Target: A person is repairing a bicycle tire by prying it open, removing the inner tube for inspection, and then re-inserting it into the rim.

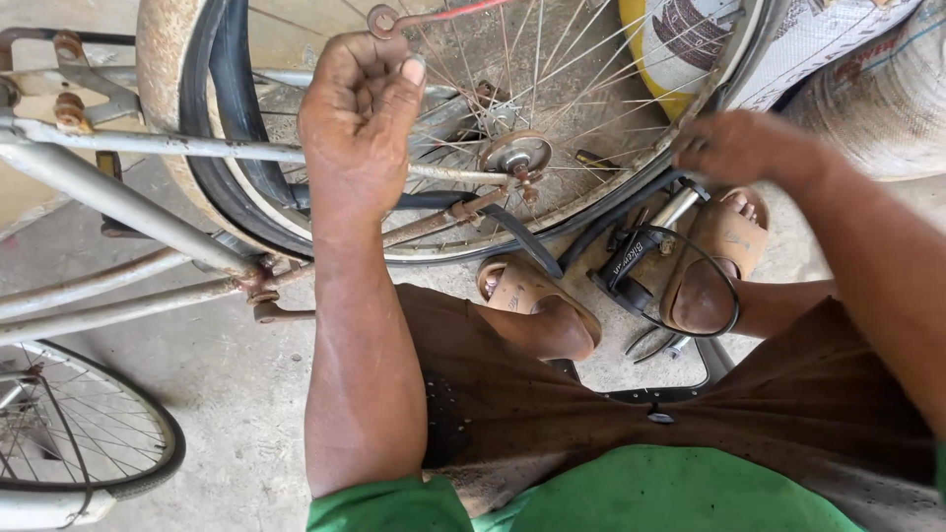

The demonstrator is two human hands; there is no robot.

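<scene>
I see the tyre (229, 148) partly off the rim (163, 89), left hand (360, 123) fisted over the wheel, right hand (739, 148) curled at its edge, refitting outstanding.

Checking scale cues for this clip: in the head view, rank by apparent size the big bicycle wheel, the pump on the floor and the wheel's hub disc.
1. Bicycle wheel
2. Pump
3. Hub disc

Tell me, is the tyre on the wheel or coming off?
Coming off. Near the left hand, the black tyre stands away from the rusty rim, and a loose black loop hangs below the hub.
</scene>
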